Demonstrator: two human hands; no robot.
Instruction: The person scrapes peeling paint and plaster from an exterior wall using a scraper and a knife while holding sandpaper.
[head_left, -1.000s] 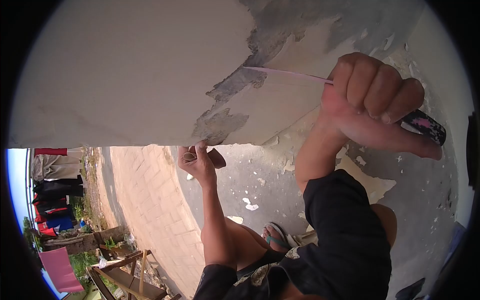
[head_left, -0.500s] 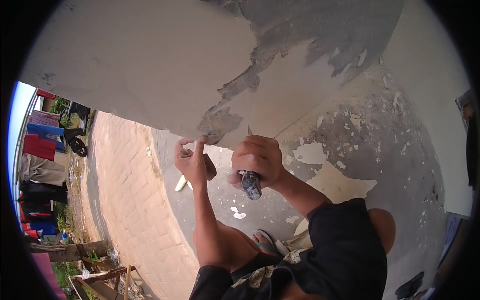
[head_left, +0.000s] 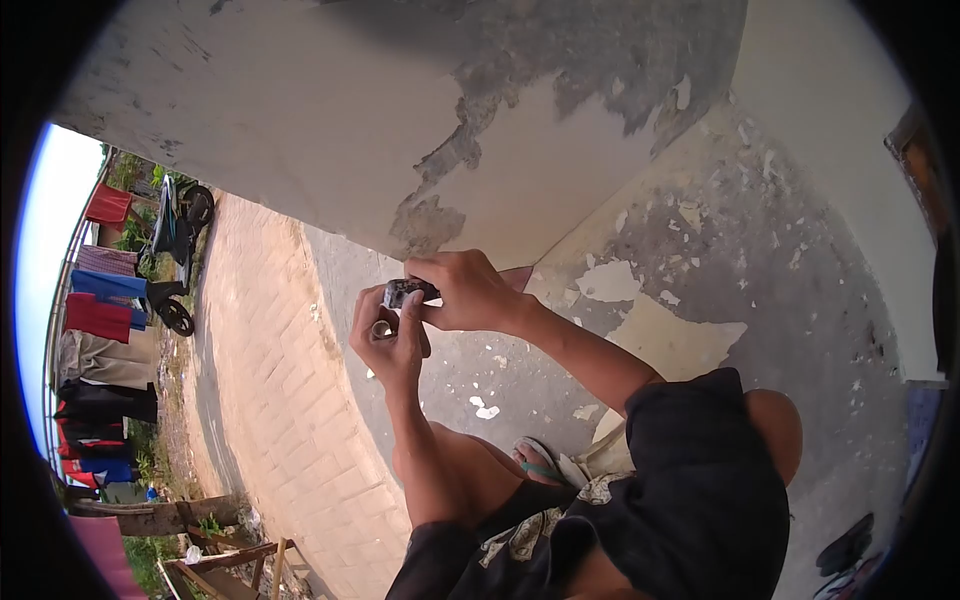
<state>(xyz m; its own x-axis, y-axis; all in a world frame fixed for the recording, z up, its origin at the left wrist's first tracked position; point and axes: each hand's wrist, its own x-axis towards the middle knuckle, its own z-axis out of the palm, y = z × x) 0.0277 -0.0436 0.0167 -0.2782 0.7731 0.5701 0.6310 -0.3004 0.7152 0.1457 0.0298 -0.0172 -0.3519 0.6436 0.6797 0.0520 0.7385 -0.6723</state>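
My right hand (head_left: 465, 290) is closed around a flat-bladed scraper. Its dark, speckled handle (head_left: 408, 292) pokes out to the left, and a reddish-brown blade corner (head_left: 517, 278) shows past the wrist. Close beside it, my left hand (head_left: 393, 340) is curled round a tool whose round, hollow-looking end (head_left: 380, 328) shows between the fingers; the rest of that tool is mostly hidden. The left thumb rests against the speckled handle. Both hands are in front of the lower edge of a wall (head_left: 300, 150) with peeled paint and a rough grey patch.
Paint flakes (head_left: 484, 408) lie scattered on the grey floor (head_left: 460, 370). A tiled path (head_left: 270, 330) runs along the left, with a motorbike (head_left: 178, 235), hanging laundry (head_left: 100, 315) and a wooden frame (head_left: 225, 565) beyond it. Dark footwear (head_left: 845, 542) lies at lower right.
My right hand has moved left to my left hand, turning the scraper so its handle points left and its blade right. The left hand has dropped slightly. The view has shifted.
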